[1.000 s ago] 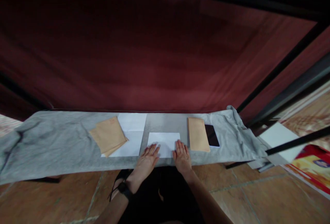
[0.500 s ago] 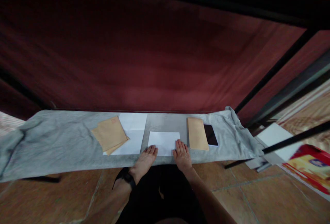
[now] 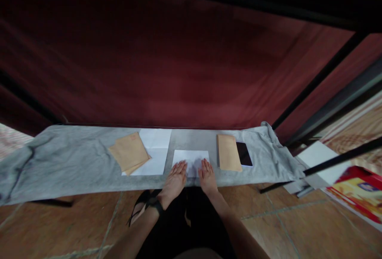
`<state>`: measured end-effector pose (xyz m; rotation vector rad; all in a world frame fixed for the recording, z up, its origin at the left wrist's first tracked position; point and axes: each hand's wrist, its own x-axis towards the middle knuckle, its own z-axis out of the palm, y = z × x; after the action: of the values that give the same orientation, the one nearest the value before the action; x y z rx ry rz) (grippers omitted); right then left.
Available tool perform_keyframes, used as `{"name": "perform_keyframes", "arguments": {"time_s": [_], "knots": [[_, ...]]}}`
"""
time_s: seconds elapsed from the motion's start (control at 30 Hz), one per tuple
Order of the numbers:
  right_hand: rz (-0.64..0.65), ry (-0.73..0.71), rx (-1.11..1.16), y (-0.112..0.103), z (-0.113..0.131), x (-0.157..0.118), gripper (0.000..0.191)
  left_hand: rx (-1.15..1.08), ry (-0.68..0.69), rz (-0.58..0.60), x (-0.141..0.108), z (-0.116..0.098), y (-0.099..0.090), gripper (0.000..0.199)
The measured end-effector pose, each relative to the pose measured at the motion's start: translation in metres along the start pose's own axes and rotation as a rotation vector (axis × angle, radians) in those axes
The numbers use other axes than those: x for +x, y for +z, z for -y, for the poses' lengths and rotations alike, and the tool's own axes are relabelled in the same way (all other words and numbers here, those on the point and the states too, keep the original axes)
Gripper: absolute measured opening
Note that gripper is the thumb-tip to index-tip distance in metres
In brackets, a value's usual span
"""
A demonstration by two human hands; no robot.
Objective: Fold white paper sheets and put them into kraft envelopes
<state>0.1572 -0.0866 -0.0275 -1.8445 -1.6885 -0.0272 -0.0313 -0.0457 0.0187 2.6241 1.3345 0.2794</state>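
Two bare hands lie open and flat, fingers extended and gripping nothing, on a small white paper (image 3: 191, 155) at the middle of a long surface draped in grey cloth (image 3: 74, 159). The left hand (image 3: 177, 175) covers part of the paper's near left portion, with a dark band (image 3: 156, 205) on that wrist; the right hand (image 3: 207, 176) rests over its near right corner.

The small paper lies flat and square to the person. Judging by its size beside the larger white paper (image 3: 158, 143) to the left, it may be a sheet already folded over, though its layers cannot be made out. The larger paper is spread open, with a faint crease running across it, and looks unfolded so far.

For containers, brown envelopes (image 3: 131, 151) overlap at angles on the left, partly covering the larger paper. A neater brown stack (image 3: 229, 153), apparently more envelopes, sits to the right of the hands. All lie flat; whether anything is inside cannot be told, and the small paper is outside them. Just right of the stack is a dark-screened phone (image 3: 244, 154). Beyond the surface, at the far right, is a red and yellow package (image 3: 364, 187).
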Motion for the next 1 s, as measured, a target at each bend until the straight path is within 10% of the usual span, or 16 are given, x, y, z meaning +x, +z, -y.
{"name": "perform_keyframes", "arguments": {"time_s": [0.27, 0.73, 1.0], "knots": [[0.179, -0.041, 0.148, 0.0, 0.041, 0.041, 0.05, 0.038, 0.02, 0.072, 0.027, -0.018, 0.036, 0.059], [0.31, -0.044, -0.198, -0.003, -0.026, 0.051, 0.053, 0.113, -0.186, -0.031, 0.053, 0.03, 0.028, 0.058], [0.317, -0.031, -0.192, -0.006, -0.029, 0.049, 0.053, -0.211, -0.132, -0.137, 0.071, -0.03, 0.016, 0.054]]}}
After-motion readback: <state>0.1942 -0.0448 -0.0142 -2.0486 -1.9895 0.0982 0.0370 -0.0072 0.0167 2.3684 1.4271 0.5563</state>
